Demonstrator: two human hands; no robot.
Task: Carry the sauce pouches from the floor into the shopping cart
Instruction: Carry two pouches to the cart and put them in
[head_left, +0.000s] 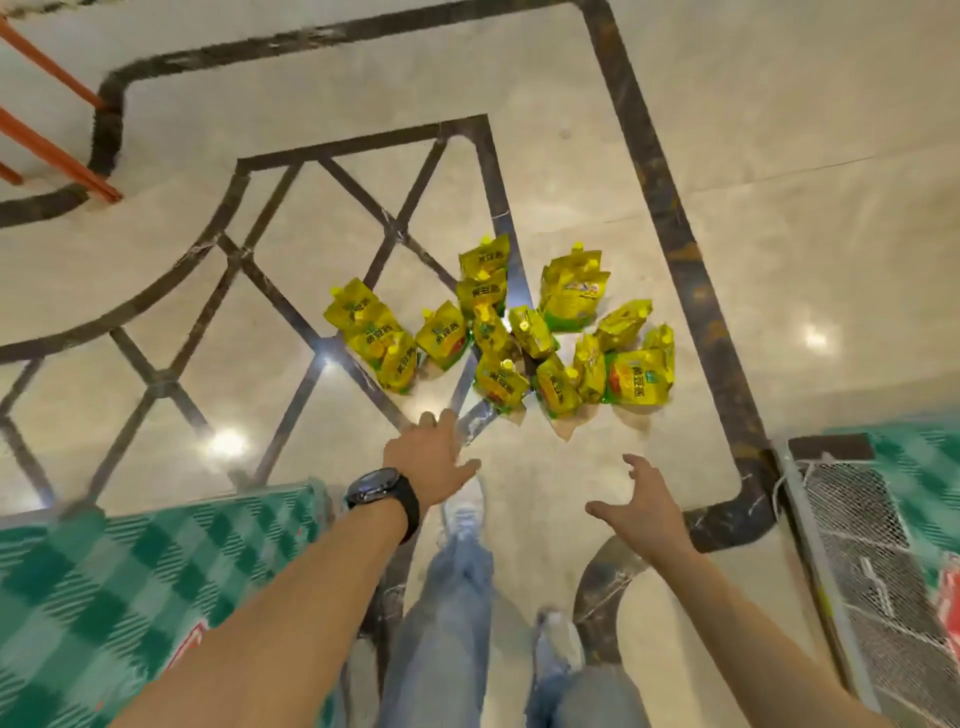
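Observation:
Several yellow-green sauce pouches (498, 332) with spouts stand and lie in a loose cluster on the marble floor ahead of me. My left hand (434, 457), with a black watch on its wrist, stretches toward the cluster with its fingers spread and holds nothing; it stays short of the nearest pouch (501, 382). My right hand (641, 501) is lower and to the right, also open and empty, with fingers curled apart. A wire-mesh frame at the right edge (883, 545) looks like the shopping cart.
A green checked cloth surface (104, 597) fills the lower left, and another green checked patch (924, 467) sits behind the mesh. My legs in light jeans and white shoes (462, 512) are below. Orange bars (47, 140) cross the upper left. Dark inlay bands (675, 234) pattern the floor.

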